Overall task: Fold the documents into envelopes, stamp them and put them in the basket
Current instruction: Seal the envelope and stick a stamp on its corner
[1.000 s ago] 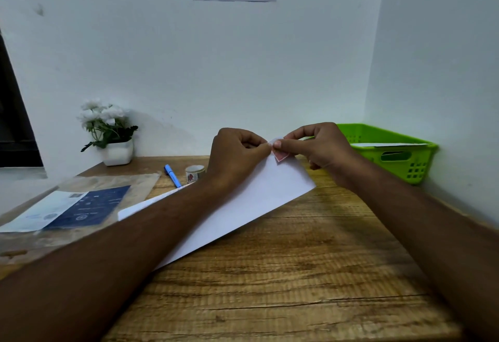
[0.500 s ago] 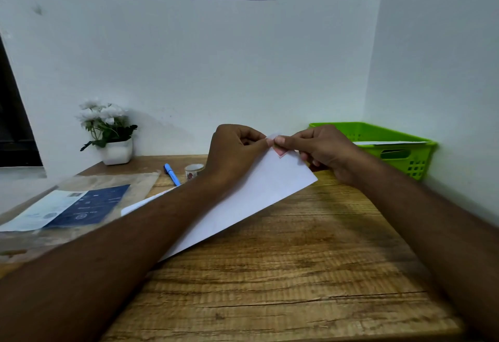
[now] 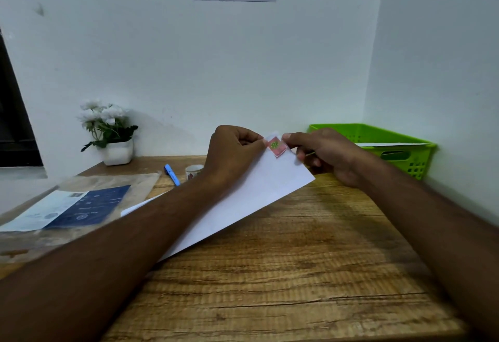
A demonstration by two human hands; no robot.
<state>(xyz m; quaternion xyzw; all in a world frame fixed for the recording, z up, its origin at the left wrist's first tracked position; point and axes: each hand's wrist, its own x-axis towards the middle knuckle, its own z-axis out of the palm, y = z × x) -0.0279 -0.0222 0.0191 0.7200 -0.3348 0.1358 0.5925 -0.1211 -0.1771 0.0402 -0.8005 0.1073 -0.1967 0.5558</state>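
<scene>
White paper envelope (image 3: 259, 193) lies slanted across the wooden worktop (image 3: 297, 260). Its near end is hidden under the left forearm, and its far corner sits between both hands and looks slightly raised. The left hand (image 3: 232, 150), fingers curled, pinches that corner just left of the small red stamp with a green motif (image 3: 276, 146). The right hand (image 3: 324, 152) grips the same corner from the other side, forefinger tip at the stamp's upper edge and the other fingers tucked under the paper.

The stamp sits askew to the corner's edges. Rubbed down with nothing firm beneath it, it could set crooked, wrinkle or lift at one edge, and a hard pinch could crease the corner. Farther right, the green plastic basket (image 3: 405, 136) stands near, and a hasty drop might catch its rim.

The envelope's long axis runs from near left to far right, with the stamped corner pointing away toward the back wall.
</scene>
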